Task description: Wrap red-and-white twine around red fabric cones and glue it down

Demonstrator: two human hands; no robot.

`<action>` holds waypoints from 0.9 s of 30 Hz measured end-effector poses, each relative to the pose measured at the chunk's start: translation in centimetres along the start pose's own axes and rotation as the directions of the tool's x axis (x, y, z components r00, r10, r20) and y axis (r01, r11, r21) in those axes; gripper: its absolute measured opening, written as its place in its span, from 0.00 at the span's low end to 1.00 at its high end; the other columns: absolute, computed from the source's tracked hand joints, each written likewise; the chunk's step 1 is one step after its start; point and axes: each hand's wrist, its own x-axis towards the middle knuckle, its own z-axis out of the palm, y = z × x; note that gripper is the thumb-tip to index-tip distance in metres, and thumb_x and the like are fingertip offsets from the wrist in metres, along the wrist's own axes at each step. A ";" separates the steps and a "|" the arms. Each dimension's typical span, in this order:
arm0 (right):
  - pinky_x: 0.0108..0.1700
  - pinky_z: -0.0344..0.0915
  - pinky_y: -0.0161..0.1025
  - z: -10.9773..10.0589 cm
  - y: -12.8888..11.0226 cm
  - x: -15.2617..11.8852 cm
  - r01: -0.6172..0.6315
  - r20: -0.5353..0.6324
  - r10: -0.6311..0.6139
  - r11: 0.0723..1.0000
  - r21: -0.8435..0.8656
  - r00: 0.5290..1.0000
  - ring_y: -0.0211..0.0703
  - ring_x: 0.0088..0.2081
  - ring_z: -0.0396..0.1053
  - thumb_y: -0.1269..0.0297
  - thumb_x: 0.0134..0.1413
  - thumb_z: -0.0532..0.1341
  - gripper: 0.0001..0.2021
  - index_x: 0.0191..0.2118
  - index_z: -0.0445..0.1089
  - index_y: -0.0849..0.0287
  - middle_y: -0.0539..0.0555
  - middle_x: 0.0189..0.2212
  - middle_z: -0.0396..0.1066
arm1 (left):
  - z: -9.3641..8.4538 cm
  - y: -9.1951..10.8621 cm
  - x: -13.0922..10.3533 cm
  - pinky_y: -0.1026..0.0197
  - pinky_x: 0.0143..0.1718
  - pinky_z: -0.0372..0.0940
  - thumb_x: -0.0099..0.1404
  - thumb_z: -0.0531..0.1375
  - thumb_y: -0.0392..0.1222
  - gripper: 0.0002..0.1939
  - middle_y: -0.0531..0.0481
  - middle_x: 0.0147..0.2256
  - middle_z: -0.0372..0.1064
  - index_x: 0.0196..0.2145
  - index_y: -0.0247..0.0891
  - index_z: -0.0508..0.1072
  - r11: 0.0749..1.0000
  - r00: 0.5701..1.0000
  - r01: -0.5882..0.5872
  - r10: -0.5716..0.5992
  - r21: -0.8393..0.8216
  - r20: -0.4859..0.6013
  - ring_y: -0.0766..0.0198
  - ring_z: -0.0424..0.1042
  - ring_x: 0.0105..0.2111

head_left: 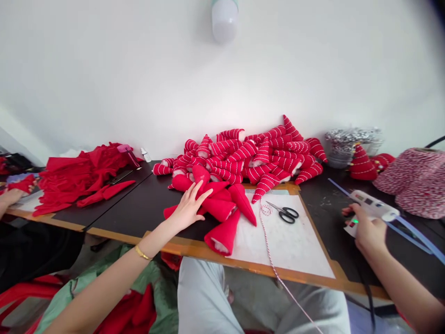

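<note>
My left hand (189,206) lies with spread fingers over a small heap of plain red stuffed cones (222,208), touching the ones at its left. In my right hand (369,229) is a white glue gun (375,206) with a translucent glue stick in its back end; a small green light glows on it. Black-handled scissors (287,213) lie on the white sheet (288,246) between my hands. Beside them a red-and-white cord (267,241) starts in a small coil and runs down over the table edge.
Behind is a large pile of red cones wound with cord (239,157). Red fabric pieces (76,174) are heaped at left, near another person's hand (12,195). At right stand cord spools (422,181) and a tinsel-filled tub (340,150). Tape (243,264) lines the table's front edge.
</note>
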 end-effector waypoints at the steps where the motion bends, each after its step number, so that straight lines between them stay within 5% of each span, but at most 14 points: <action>1: 0.21 0.61 0.32 0.0 0.0 0.0 0.007 0.001 -0.007 1.000 -0.002 1.000 0.40 0.26 0.66 0.56 0.34 0.68 0.17 0.31 0.73 0.63 0.55 0.26 0.71 | -0.1 0.1 -0.4 0.32 0.65 0.50 0.57 0.69 0.34 0.47 0.37 0.73 0.34 0.68 0.50 0.52 1.000 1.000 -0.017 0.018 0.011 -0.024 0.35 0.38 0.71; 6: 0.22 0.61 0.32 0.2 -0.2 -0.3 -0.001 0.005 0.001 1.000 -0.018 1.000 0.39 0.26 0.66 0.57 0.35 0.69 0.17 0.31 0.73 0.65 0.55 0.26 0.72 | -0.1 4.8 -3.2 0.38 0.66 0.53 0.72 0.53 0.38 0.24 0.40 0.69 0.50 0.64 0.46 0.63 0.995 0.979 -0.056 0.038 -0.083 -0.200 0.46 0.50 0.69; 10: 0.22 0.60 0.33 0.2 -0.4 -0.4 0.011 -0.010 -0.012 0.999 -0.030 1.000 0.39 0.25 0.65 0.57 0.35 0.69 0.17 0.32 0.73 0.65 0.56 0.26 0.72 | 1.9 8.5 -5.0 0.28 0.65 0.45 0.66 0.61 0.56 0.28 0.44 0.68 0.55 0.62 0.50 0.67 0.911 0.914 -0.405 0.404 -0.079 -0.025 0.37 0.47 0.69; 14: 0.22 0.61 0.33 -0.1 -0.2 -0.3 0.021 0.010 -0.021 0.999 -0.034 1.000 0.40 0.25 0.66 0.57 0.35 0.69 0.18 0.32 0.73 0.64 0.55 0.25 0.71 | 3.6 5.9 -5.0 0.31 0.68 0.41 0.67 0.59 0.40 0.15 0.45 0.66 0.61 0.51 0.44 0.76 0.933 0.933 -0.360 0.359 -0.032 -0.017 0.44 0.52 0.68; 19: 0.21 0.61 0.31 -0.2 0.0 -0.1 0.033 0.011 -0.032 0.999 -0.033 0.999 0.39 0.25 0.66 0.57 0.35 0.68 0.16 0.30 0.72 0.64 0.55 0.25 0.71 | 3.1 1.4 -5.2 0.37 0.70 0.42 0.65 0.54 0.31 0.14 0.43 0.66 0.60 0.44 0.38 0.76 0.941 0.941 -0.339 0.339 -0.019 0.018 0.49 0.54 0.68; 27: 0.19 0.61 0.29 -0.3 -0.4 -0.5 0.059 0.023 -0.058 0.997 -0.042 0.998 0.38 0.24 0.65 0.62 0.37 0.67 0.11 0.29 0.74 0.64 0.56 0.26 0.71 | 4.2 4.1 -7.7 0.37 0.66 0.50 0.64 0.55 0.36 0.13 0.39 0.59 0.68 0.46 0.39 0.73 0.927 0.918 -0.360 0.331 -0.108 -0.220 0.50 0.61 0.63</action>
